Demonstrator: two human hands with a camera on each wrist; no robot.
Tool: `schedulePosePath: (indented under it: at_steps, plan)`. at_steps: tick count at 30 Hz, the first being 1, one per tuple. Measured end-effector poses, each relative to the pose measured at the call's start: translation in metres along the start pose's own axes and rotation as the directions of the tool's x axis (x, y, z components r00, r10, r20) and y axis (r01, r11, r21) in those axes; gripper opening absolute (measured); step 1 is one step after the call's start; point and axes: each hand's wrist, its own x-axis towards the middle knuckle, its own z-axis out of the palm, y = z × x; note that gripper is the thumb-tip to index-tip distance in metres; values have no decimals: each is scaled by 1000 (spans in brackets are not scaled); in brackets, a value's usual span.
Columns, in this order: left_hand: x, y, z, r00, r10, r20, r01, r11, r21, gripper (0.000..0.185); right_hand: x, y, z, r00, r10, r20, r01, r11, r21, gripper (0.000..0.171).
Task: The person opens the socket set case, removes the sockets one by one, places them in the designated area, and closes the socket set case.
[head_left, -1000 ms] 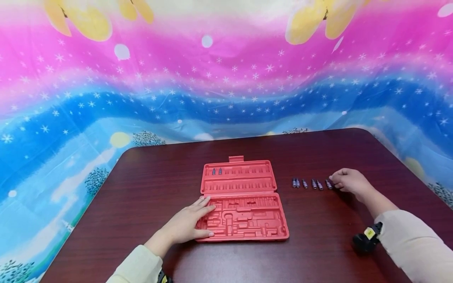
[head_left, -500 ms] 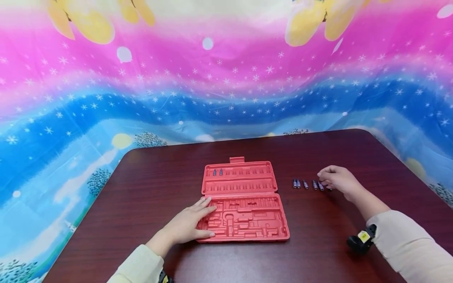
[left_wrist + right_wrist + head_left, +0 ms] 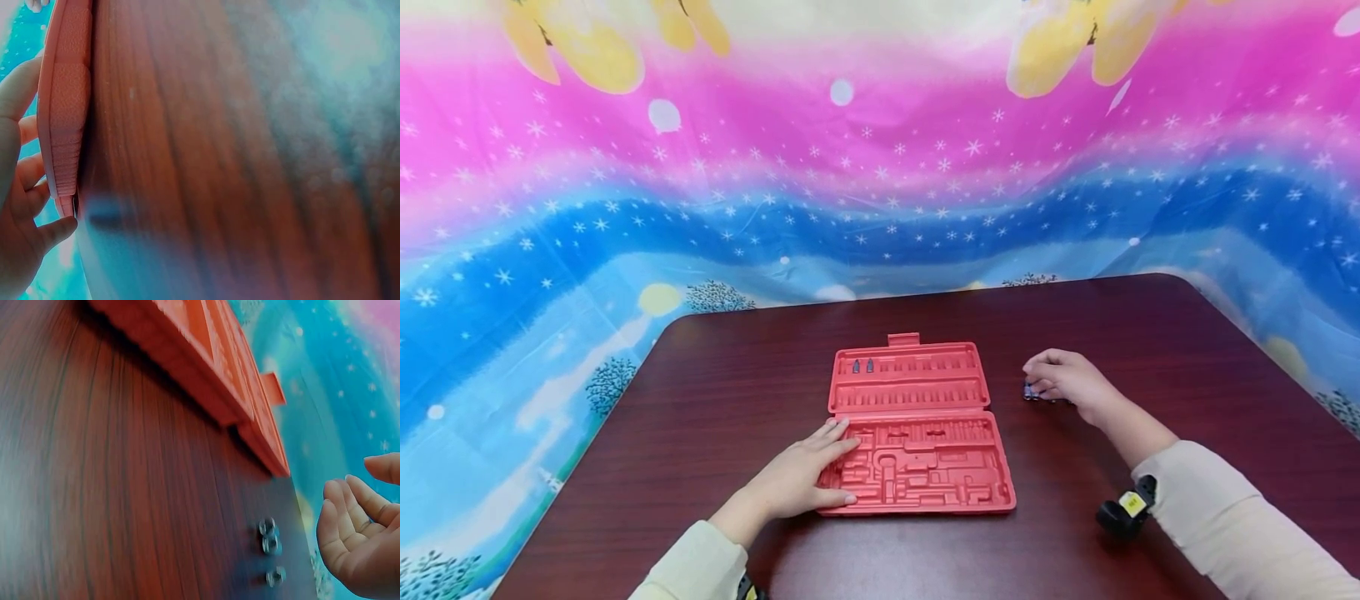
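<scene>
A red plastic tool case [image 3: 917, 421] lies unfolded on the table. My left hand [image 3: 805, 471] rests on its left edge, fingers spread over the moulded lower half; the left wrist view shows the thumb [image 3: 59, 232] by the case's side. My right hand [image 3: 1071, 385] hovers right of the case, over a row of short metal socket bits [image 3: 1028, 391]. It hides most of that row in the head view. In the right wrist view, three bits [image 3: 271, 544] show beside the hand, its fingers [image 3: 337, 519] loosely bent and apart from the thumb, holding nothing.
Two dark bits [image 3: 870, 366] sit in slots at the upper left of the case's far half. A latch tab [image 3: 903, 340] sticks up from its back edge. The dark wooden table [image 3: 737, 375] has a patterned cloth [image 3: 880, 167] behind it.
My right hand has moved left along the row of bits, from its right end to its left end. My left hand has stayed on the case.
</scene>
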Motion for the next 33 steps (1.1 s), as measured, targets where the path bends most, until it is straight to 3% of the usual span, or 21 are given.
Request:
schedulePosePath:
  at_steps: [11, 21, 33]
  plan:
    - [1, -1, 1, 1000, 2, 8, -2, 1000, 4, 73, 19, -14, 38, 999, -12, 41, 9, 997, 73, 34]
    - [2, 0, -1, 1000, -6, 16, 5, 1000, 17, 73, 40, -24, 62, 997, 19, 78, -35, 979, 199, 33]
    - [3, -2, -2, 1000, 25, 4, -25, 1000, 15, 72, 69, -42, 100, 991, 54, 123, -82, 968, 236, 31]
